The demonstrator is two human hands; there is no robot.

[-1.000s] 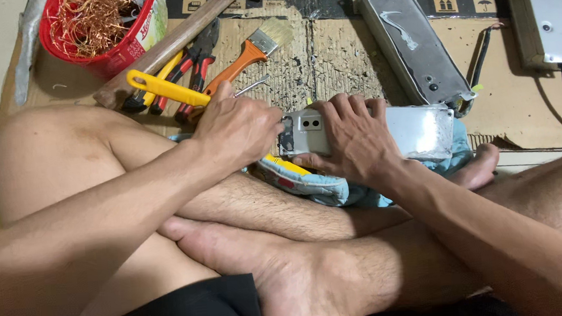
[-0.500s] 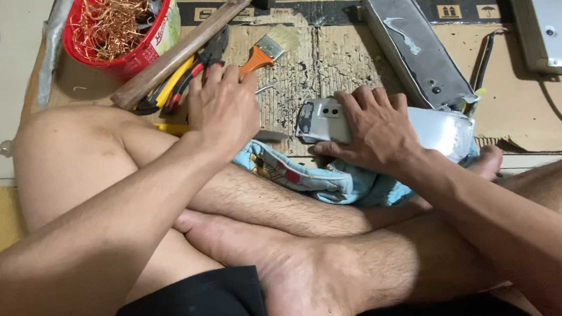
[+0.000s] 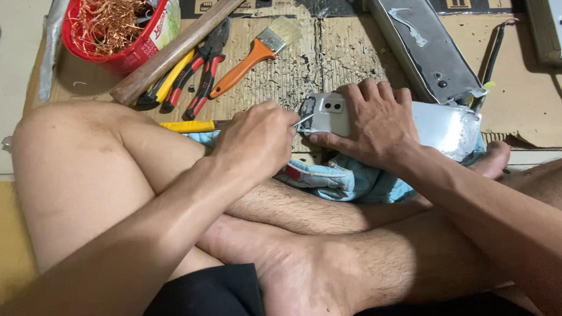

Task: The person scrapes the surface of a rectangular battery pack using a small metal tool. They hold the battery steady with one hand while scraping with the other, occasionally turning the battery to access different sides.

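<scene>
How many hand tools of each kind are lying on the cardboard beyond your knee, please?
Hammer: 1
Paintbrush: 1
Pliers or cutters with red handles: 1
Pliers or cutters with yellow handles: 1
Yellow-handled tool by the knee, head hidden: 1
Total: 5, not counting the thin tool in the left hand.

— Where do I have the hands?

— My left hand (image 3: 260,143) sits just left of the small casing (image 3: 331,114); my right hand (image 3: 375,120) lies on it, over the cloth (image 3: 346,179).

— And behind them?

— On the cardboard (image 3: 352,45): the tub of wire (image 3: 116,20) far left, then the hammer (image 3: 185,42), pliers (image 3: 201,74), and brush (image 3: 253,53). The long metal box (image 3: 422,40) lies to the right.
</scene>
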